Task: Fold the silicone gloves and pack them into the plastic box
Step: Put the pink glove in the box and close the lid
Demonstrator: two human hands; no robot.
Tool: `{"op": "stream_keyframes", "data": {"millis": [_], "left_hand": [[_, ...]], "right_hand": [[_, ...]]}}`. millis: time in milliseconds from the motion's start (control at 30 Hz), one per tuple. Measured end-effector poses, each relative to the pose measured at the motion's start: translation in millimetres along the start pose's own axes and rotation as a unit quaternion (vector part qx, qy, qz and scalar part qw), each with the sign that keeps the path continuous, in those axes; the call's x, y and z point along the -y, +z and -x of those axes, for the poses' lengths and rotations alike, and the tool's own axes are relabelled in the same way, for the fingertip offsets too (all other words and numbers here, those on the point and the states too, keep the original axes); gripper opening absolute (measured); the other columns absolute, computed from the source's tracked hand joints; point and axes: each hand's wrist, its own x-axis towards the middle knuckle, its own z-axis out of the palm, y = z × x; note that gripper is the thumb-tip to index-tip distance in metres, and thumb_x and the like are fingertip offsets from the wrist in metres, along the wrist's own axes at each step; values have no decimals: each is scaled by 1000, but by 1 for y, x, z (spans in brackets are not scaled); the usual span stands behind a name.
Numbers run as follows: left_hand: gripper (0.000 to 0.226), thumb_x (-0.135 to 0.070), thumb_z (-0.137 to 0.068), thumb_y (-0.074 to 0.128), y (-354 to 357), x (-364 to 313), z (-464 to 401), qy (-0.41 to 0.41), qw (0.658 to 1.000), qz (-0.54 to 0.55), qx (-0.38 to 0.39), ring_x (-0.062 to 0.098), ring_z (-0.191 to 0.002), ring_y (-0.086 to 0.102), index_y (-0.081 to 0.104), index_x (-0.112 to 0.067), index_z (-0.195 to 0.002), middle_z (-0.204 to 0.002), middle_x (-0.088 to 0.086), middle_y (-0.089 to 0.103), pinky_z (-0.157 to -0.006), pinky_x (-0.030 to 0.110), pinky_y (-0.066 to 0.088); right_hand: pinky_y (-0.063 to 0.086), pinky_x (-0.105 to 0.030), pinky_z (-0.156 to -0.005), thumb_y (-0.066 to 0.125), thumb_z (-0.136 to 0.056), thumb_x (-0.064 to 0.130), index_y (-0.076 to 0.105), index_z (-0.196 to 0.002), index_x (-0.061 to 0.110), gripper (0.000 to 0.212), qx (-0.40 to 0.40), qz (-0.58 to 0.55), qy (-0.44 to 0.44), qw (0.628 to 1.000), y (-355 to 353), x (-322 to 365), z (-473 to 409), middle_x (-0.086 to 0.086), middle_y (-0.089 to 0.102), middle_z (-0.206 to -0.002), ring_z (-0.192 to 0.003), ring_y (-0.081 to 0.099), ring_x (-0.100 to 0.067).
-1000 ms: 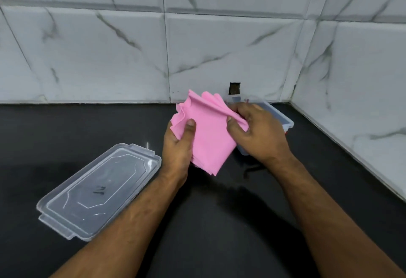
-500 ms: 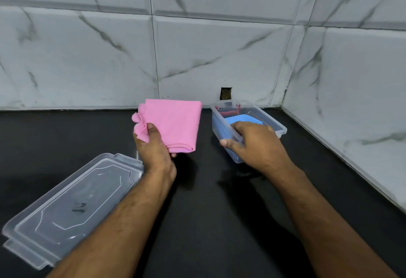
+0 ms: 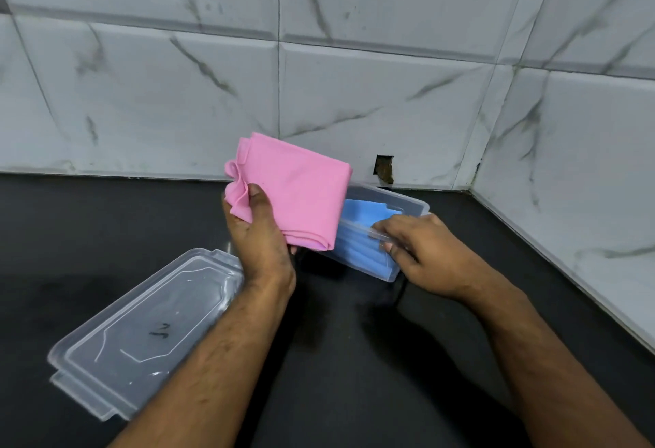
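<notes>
Firmly in left grip (image 3: 260, 235): pink glove (image 3: 297, 196)

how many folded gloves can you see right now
2. The pink folded glove is held up by the left hand; the blue folded glove lies in the plastic box. More may be hidden beneath it.

A black countertop (image 3: 354, 359) runs into a corner formed by two walls of glossy white marble-look tiles (image 3: 177, 93) with grey veins and grey grout lines. A small rough hole (image 3: 384, 169) breaks the back wall just above the counter. Soft light gleams on the dark surface.
</notes>
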Motion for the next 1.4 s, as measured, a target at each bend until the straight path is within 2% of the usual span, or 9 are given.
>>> {"op": "stream_keyframes", "data": {"millis": [233,367,500,700,767,933,1033,1200,1400], "left_hand": [[18,-40,-99,60,5,-30,-1,32,997,-28,61,20,-76,68,64,-48,-115,-98,-6,75,-56,37,56],[32,-35,-103,58,12,-34,3,-24,994,-52,98,16,-51,62,57,-25,-133,-90,4,69,-35,23,41],[32,-27,-107,54,15,-33,15,-79,985,-70,139,19,-59,67,54,-20,-138,-100,6,71,-36,25,46],[22,-29,-109,51,20,-38,29,-113,956,-52,264,23,-59,71,60,-18,-125,-87,1,78,-40,29,55],[20,-30,-108,52,21,-37,33,-130,945,-56,295,25,-64,74,60,-19,-123,-90,1,79,-44,31,59],[36,-39,-100,60,23,-38,38,-181,920,-61,342,29,-91,77,59,-18,-129,-113,8,78,-56,36,63],[49,-42,-95,66,22,-39,35,-177,923,-98,327,27,-96,75,56,-14,-134,-126,15,71,-56,34,62],[29,-17,-101,65,17,-40,19,-132,936,-201,257,22,-80,78,51,-14,-126,-116,10,68,-41,27,51],[30,-9,-97,67,12,-38,14,-79,914,-297,265,24,-84,78,54,-14,-123,-118,10,68,-39,25,47]], "right_hand": [[38,-18,-66,65,-85,25,70,-83,28,6,16,-68,-24,997,-7,3,5,21,62,-70,-67,59,-7],[41,-35,-58,44,-93,70,63,-74,16,61,36,-108,-13,993,-10,4,6,-2,57,-64,-58,52,-17],[51,-29,-59,24,-97,76,71,-108,27,69,-80,-189,76,976,-13,8,8,14,71,-76,-60,62,-8],[57,-23,-74,39,-100,59,31,-153,29,61,-167,-331,119,921,-10,16,-1,16,75,-88,-79,73,-3],[56,-16,-71,45,-103,52,17,-159,28,67,-179,-406,142,885,-8,16,-3,25,74,-89,-84,72,4],[59,-33,-86,62,-102,32,25,-157,40,67,-207,-568,208,769,-7,3,-7,2,71,-95,-99,75,-14],[59,-34,-73,62,-101,25,38,-147,44,55,-215,-555,232,769,-5,1,-7,2,70,-79,-85,74,-16],[53,-25,-62,62,-101,30,69,-117,36,18,-263,-482,265,793,-4,-1,-5,-1,72,-96,-79,68,-8],[52,-22,-79,60,-102,38,71,-116,34,18,-225,-437,245,836,-4,1,-1,20,74,-103,-96,67,5]]}}
